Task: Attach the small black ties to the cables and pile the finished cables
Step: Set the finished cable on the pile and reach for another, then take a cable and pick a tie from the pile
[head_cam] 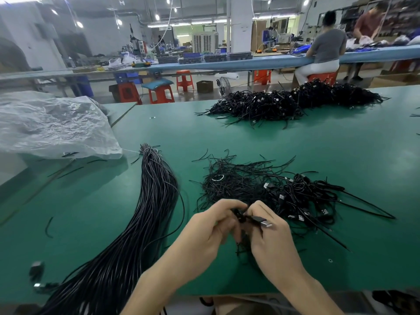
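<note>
No text, label, brand, number or sign can be read anywhere in the view. A pale panel on the grey machine (pixel 141 45) at about eleven o'clock is seen, and it may carry markings, but they are too small and blurred to be made out. Nothing legible is shown on the green table (pixel 227 137).

Two bare hands, left hand (pixel 204 230) and right hand (pixel 270 233), are seen at a green table (pixel 227 137) where three heaps of black cable, one clear plastic sheet (pixel 52 126) and two workers beyond are counted; five orange stools are visible.
</note>
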Available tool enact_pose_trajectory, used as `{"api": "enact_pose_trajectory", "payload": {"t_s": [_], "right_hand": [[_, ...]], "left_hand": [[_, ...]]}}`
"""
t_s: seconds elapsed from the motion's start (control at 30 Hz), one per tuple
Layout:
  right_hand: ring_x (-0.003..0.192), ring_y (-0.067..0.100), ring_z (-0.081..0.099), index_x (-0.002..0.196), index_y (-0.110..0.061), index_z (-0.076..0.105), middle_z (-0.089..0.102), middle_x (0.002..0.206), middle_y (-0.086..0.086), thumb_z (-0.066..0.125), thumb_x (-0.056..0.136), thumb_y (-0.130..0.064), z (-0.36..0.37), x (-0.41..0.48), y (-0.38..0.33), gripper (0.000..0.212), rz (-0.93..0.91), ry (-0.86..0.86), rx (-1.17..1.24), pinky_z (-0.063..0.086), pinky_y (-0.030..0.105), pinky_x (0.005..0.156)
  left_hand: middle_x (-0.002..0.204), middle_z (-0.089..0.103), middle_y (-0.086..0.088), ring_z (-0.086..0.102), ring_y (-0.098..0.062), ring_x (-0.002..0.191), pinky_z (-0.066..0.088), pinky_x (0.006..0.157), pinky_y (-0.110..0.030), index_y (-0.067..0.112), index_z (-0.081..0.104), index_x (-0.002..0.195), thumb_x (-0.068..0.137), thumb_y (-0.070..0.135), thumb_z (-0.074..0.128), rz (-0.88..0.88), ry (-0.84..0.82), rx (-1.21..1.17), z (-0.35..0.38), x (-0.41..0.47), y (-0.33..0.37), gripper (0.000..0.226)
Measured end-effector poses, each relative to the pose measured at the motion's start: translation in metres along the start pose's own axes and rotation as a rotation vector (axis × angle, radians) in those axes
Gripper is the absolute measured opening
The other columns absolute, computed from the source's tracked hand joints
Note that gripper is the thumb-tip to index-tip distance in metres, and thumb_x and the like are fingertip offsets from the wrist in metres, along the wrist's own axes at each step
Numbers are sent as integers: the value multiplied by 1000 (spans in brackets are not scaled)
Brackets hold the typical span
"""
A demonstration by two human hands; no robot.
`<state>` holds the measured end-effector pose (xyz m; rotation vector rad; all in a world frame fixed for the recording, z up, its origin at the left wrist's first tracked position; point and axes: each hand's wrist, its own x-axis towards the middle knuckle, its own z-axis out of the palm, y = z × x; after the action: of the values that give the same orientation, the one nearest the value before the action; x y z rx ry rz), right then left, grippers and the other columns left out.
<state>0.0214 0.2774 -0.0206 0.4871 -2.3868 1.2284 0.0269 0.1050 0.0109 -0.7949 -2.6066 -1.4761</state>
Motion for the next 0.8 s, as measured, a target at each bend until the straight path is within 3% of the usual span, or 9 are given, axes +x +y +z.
{"api": "enact_pose_trajectory", "payload": {"t_s": [0.07, 0.17, 0.23, 0.3, 0.4, 0.5, 0.67, 0.8], "right_hand": [[63, 10, 40, 73, -22, 44, 45, 74, -12, 55, 83, 18, 1, 0, -1, 43, 73, 7, 156, 30, 18, 56], [63, 8, 34, 71, -11, 45, 43, 69, -7, 60, 83, 17, 1, -2, -3, 33, 133, 1, 335, 28, 18, 57], [62, 8, 35, 72, -5, 47, 44, 67, -3, 60, 87, 15, 4, -3, -3, 28, 142, 13, 371, 29, 18, 57], [61, 10, 40, 75, -8, 52, 50, 66, -2, 62, 93, 8, 6, -2, -4, 27, 129, 23, 336, 33, 19, 56], [69, 7, 59, 82, -5, 63, 63, 75, -1, 62, 95, 6, 10, -2, -4, 17, 125, 46, 286, 47, 14, 64], [68, 8, 56, 76, -1, 56, 58, 75, 4, 59, 91, 17, 12, -1, -3, 24, 89, 53, 262, 48, 11, 67], [70, 19, 53, 78, -8, 51, 49, 80, -2, 61, 91, 12, 8, 5, 4, 26, -131, 47, -101, 51, 36, 64], [68, 25, 51, 79, -9, 55, 50, 77, 5, 68, 82, 14, 6, 6, 2, 26, -358, 41, -485, 51, 38, 62]], "left_hand": [[89, 57, 16, 53, -8, 83, 45, 76, -26, 34, 60, 127, 105, 28, 55, 6, 45, 144, 0, 2, -2, 23], [105, 43, 16, 42, -7, 105, 38, 90, -18, 33, 64, 125, 98, 53, 51, 60, 85, 462, 1, 4, -5, 36], [121, 45, 12, 40, -11, 117, 34, 101, -19, 28, 67, 121, 98, 51, 51, 90, 141, 505, 3, 5, -8, 36], [129, 52, 15, 47, -8, 123, 39, 103, -22, 24, 65, 116, 102, 42, 54, 83, 139, 400, 5, 6, -10, 26], [96, 60, 24, 60, -5, 87, 51, 74, -32, 35, 52, 106, 106, 40, 49, -46, 124, 247, 12, 8, -13, 6], [82, 58, 21, 54, -6, 73, 43, 61, -28, 35, 44, 92, 107, 43, 45, -112, 194, 307, 17, 12, -11, 17], [69, 54, 5, 50, -17, 63, 38, 59, -38, 20, 44, 84, 105, 50, 43, -269, 209, 400, 16, 23, -2, 36], [80, 68, -2, 62, -28, 65, 54, 70, -41, 18, 51, 92, 104, 50, 48, -454, 159, 401, 11, 29, 3, 34]]}}
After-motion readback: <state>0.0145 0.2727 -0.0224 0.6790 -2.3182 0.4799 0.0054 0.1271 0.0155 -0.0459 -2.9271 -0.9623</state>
